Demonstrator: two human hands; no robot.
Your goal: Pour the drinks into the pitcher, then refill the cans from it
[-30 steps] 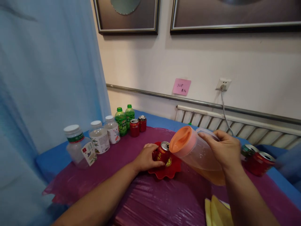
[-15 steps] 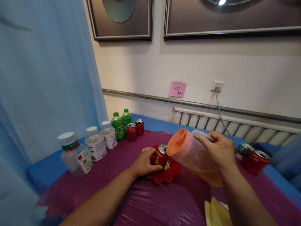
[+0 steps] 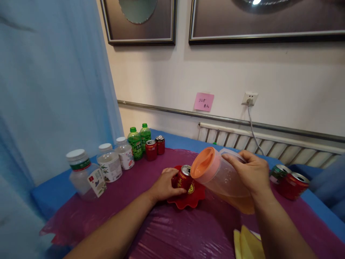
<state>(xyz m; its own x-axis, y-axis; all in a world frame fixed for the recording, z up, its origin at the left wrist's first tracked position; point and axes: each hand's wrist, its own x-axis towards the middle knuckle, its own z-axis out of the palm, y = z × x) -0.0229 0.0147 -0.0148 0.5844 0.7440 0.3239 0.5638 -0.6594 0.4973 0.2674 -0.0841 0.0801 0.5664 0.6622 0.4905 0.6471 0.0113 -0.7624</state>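
Note:
My left hand (image 3: 166, 185) is wrapped around a red drink can (image 3: 185, 178) with an opened top. The can stands on a red scalloped dish (image 3: 185, 203) with a yellow emblem. My right hand (image 3: 250, 171) grips the handle of a clear plastic pitcher (image 3: 225, 183) with an orange lid (image 3: 203, 163). Tilted to the left, the pitcher has its lid close beside the can's top. Amber liquid (image 3: 239, 202) lies along the pitcher's lower side. Whether any liquid is flowing out, I cannot tell.
Clear jars with white lids (image 3: 110, 163), green bottles (image 3: 135, 144) and red cans (image 3: 151, 150) line the left. More cans (image 3: 293, 185) stand at the right, a yellow cloth (image 3: 248, 242) at the front. Purple plastic sheeting (image 3: 178, 233) covers the blue table.
The view has shifted very slightly. Both hands, the can and the tilted pitcher hold nearly the same positions as before.

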